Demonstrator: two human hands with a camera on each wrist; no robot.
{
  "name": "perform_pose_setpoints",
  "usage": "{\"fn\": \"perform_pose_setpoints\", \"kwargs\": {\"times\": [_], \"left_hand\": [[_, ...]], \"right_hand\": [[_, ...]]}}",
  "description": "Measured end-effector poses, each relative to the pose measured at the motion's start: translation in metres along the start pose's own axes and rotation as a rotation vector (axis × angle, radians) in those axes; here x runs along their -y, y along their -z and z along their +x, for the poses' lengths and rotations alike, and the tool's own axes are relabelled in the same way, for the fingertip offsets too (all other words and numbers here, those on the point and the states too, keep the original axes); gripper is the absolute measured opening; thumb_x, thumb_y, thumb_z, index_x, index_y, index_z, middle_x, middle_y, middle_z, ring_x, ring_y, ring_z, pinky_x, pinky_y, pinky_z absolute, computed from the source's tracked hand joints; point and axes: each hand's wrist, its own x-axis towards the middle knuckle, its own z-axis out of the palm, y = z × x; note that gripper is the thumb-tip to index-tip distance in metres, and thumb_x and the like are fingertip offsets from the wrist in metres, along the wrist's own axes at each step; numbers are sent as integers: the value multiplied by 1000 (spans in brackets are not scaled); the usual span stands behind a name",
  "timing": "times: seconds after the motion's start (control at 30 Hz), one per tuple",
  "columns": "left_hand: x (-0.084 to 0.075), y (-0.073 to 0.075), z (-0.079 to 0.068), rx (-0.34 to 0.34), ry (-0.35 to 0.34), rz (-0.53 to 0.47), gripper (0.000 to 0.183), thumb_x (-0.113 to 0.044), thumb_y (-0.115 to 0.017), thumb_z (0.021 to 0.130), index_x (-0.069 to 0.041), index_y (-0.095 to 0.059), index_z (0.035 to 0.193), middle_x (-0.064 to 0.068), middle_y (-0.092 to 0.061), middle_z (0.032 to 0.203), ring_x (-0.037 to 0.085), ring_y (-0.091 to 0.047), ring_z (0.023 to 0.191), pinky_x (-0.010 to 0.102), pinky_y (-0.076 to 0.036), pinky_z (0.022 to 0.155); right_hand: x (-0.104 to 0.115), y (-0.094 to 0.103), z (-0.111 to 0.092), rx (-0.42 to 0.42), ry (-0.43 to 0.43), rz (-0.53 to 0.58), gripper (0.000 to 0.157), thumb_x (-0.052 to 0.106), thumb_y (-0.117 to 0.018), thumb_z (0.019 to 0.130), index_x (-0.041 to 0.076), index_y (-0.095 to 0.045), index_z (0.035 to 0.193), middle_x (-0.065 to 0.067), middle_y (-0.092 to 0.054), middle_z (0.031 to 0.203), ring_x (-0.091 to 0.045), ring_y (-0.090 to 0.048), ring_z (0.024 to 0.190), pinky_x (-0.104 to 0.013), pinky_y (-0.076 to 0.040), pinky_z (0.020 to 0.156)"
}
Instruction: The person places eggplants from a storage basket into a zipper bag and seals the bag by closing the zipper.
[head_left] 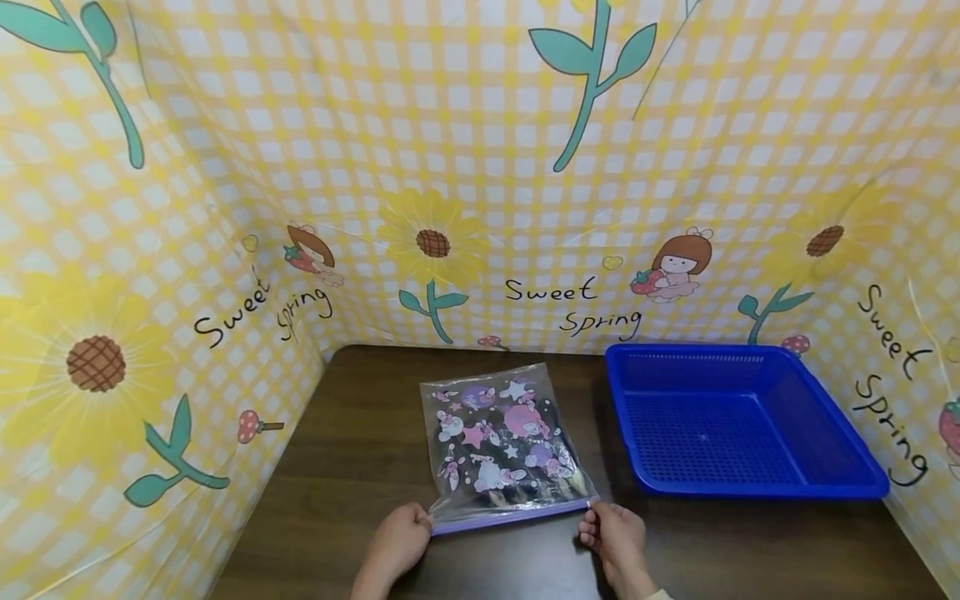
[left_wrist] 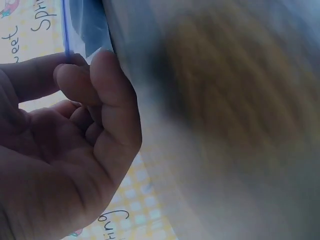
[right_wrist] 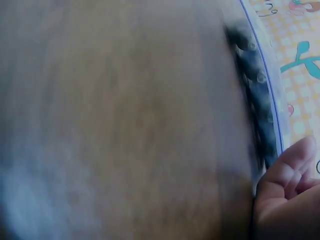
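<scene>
A clear zip bag [head_left: 498, 446] printed with pink, purple and white cartoon animals and stars lies on the dark wooden table, its purple zip strip [head_left: 510, 518] towards me. My left hand [head_left: 399, 537] pinches the left end of that strip between thumb and fingers. At the strip's right end, by a small pale tab, my right hand [head_left: 617, 537] pinches the corner with its other fingers curled. The left wrist view shows the left hand [left_wrist: 85, 130] gripping the strip's end. In the right wrist view, the right hand [right_wrist: 290, 185] is at the strip, with dark patches beside it.
To the right of the bag stands a blue plastic basket [head_left: 832, 425] with a perforated bottom. The brown table [head_left: 322, 467] meets a yellow checked, flower-printed cloth [head_left: 480, 167] at the back and along both sides.
</scene>
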Motion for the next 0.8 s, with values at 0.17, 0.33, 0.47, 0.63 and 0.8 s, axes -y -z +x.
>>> {"fn": "perform_pose_setpoints", "kwargs": {"times": [0.17, 0.33, 0.47, 0.63, 0.8], "left_hand": [[5, 4, 0, 0, 10, 14, 17, -17, -57, 85, -14, -53, 69, -1, -50, 66, 16, -47, 61, 35, -38, 57], [10, 4, 0, 15, -17, 8, 16, -17, -56, 88, -13, -52, 72, -1, -50, 67, 15, -47, 61, 35, -38, 58], [10, 1, 0, 25, -42, 50, 14, -17, -54, 90, -13, -51, 77, -1, -50, 68, 15, -47, 62, 37, -38, 58], [5, 2, 1, -1, -38, 114, 10, -18, -56, 90, -13, -52, 82, -2, -50, 70, 15, -47, 62, 37, -38, 57], [0, -1, 5, -74, -47, 163, 14, -20, -59, 88, -10, -57, 98, -1, -53, 80, 17, -53, 70, 40, -42, 59]], "right_hand": [[1, 2, -1, 75, -33, -77, 12, 7, -53, 89, -2, -54, 81, -2, -55, 59, -12, -56, 48, -26, -48, 45], [2, 8, 0, 111, -51, -204, 16, 13, -55, 86, -2, -55, 81, -4, -56, 58, -14, -57, 46, -28, -48, 44], [5, 12, 0, 131, -23, -350, 21, 16, -57, 87, -5, -55, 87, -8, -59, 61, -19, -60, 47, -32, -50, 44], [9, 11, -6, 144, 121, -541, 22, 16, -59, 87, -5, -56, 92, -9, -58, 64, -22, -59, 46, -35, -49, 42], [16, 9, -12, 75, 395, -899, 23, 14, -62, 84, -2, -62, 100, -2, -58, 66, -17, -58, 55, -36, -49, 52]]}}
